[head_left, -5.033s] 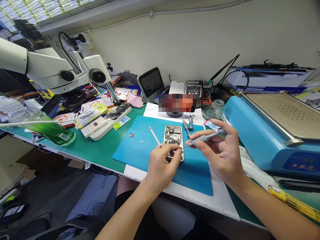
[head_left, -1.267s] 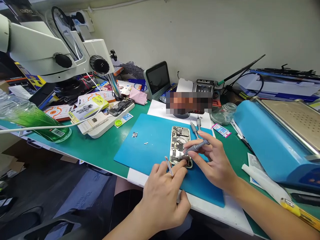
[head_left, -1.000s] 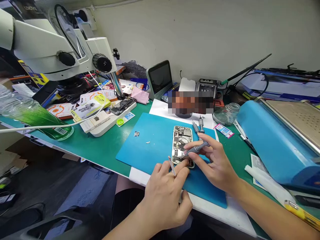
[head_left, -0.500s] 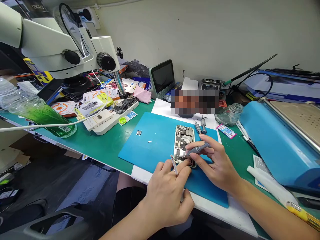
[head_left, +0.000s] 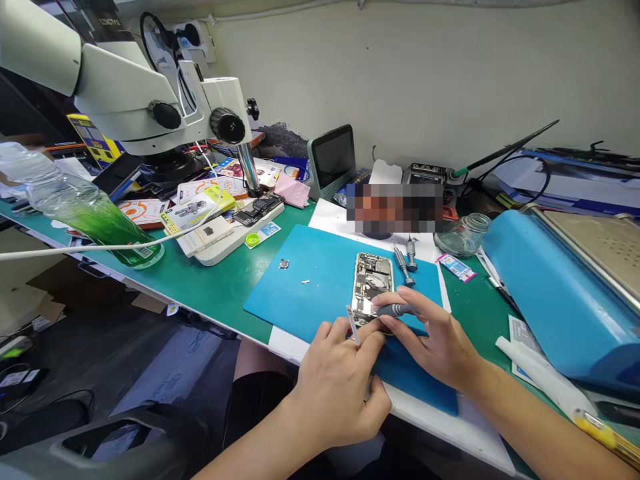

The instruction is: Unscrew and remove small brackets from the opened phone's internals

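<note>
An opened smartphone (head_left: 373, 277) with bare internals lies on the blue mat (head_left: 320, 253). My right hand (head_left: 435, 333) pinches a small grey screwdriver (head_left: 397, 310), tilted almost flat over the phone's lower part. Its tip is too small to make out. My left hand (head_left: 345, 377) has a lit-looking cigarette (head_left: 353, 327) clamped between two fingers, and its fingertips touch the phone's lower end. Beyond the phone, two more small screwdrivers (head_left: 404, 263) rest on the mat. A tiny metal part (head_left: 284, 264) and a small white piece (head_left: 305, 281) lie to the left.
A microscope (head_left: 200, 113) looms at the left above boxes and a green-tinted bottle (head_left: 110, 227). Its white cable (head_left: 90, 248) crosses in front. At the right stand a glass jar (head_left: 467, 233), a blue machine (head_left: 550, 300) and a white tube (head_left: 545, 377).
The camera view has shifted slightly. The screwdriver in my right hand now leans flatter than before. My left hand stays at the phone's lower end with the cigarette.
</note>
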### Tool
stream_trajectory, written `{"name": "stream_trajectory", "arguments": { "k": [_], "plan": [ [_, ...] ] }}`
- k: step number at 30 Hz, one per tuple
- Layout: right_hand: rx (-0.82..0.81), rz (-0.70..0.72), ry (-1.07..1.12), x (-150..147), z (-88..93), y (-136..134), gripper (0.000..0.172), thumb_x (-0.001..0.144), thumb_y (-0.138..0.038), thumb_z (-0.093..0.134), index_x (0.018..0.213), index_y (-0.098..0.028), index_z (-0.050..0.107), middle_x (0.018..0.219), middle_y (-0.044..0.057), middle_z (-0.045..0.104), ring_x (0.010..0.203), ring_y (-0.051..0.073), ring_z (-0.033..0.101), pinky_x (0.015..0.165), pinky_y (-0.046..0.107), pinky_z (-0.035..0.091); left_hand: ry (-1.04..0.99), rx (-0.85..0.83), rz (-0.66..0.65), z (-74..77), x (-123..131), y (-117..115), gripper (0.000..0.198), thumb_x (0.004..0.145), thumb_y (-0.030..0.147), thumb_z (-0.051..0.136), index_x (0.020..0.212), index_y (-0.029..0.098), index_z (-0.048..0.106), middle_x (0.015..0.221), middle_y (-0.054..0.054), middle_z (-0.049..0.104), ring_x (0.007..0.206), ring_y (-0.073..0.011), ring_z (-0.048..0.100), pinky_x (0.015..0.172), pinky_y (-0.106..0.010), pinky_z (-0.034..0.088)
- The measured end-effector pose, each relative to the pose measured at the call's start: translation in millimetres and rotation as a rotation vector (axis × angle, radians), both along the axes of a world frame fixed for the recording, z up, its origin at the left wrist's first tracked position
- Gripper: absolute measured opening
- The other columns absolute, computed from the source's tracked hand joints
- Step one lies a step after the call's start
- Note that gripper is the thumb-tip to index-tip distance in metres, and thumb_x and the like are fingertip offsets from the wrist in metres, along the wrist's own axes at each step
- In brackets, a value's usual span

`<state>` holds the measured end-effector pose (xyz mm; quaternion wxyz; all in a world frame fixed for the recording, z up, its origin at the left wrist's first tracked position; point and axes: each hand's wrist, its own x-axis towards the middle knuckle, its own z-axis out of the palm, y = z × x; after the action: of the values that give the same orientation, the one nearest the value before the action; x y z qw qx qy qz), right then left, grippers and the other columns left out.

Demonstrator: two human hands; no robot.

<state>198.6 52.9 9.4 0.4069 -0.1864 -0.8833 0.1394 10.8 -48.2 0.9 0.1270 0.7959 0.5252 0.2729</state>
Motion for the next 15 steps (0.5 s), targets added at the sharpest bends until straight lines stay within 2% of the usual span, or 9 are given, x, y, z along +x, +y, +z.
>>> {"name": "stream_trajectory", "arguments": {
  "k": [9, 15],
  "plan": [
    [-0.016, -0.03, 0.009, -3.1, -1.4, 0.0, 0.07, 0.096, -0.006, 0.063, 0.155, -0.031, 0.034, 0.112, 0.007, 0.077, 0.097, 0.019, 0.079, 0.081, 0.034, 0.069, 0.004, 0.005, 0.005, 0.3, -0.7, 0.0, 0.044, 0.083, 0.025, 0.054, 0.127, 0.022, 0.058, 0.146, 0.006, 0.062, 0.105, -0.0285, 0.054, 0.083, -0.046, 0.042],
    [-0.065, -0.028, 0.017, -1.8, 1.2, 0.8, 0.071, 0.097, -0.006, 0.061, 0.157, -0.032, 0.031, 0.111, 0.007, 0.075, 0.1, 0.019, 0.077, 0.076, 0.031, 0.069, 0.008, 0.003, 0.006, 2.8, -0.2, 0.0, 0.041, 0.083, 0.025, 0.055, 0.124, 0.022, 0.061, 0.148, 0.006, 0.061, 0.105, -0.0282, 0.054, 0.084, -0.046, 0.043]
  ]
}}
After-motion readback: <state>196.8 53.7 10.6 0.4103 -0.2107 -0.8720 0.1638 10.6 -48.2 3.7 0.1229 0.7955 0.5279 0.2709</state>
